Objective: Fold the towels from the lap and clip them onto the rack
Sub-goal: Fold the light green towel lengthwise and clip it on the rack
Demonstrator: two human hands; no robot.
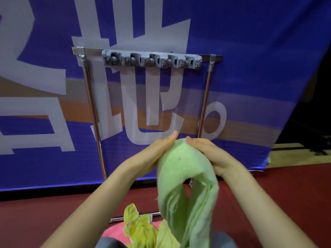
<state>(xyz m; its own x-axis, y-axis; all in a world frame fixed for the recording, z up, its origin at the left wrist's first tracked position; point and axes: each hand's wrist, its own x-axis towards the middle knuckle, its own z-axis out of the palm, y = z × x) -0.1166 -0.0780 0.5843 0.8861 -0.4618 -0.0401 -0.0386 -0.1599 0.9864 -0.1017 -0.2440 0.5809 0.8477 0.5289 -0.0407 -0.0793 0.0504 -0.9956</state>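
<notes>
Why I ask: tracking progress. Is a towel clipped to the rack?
No: the grey clips on the rack hold nothing.

Bare forearms (100, 203) (grey-blue trousers (105, 243)).
</notes>
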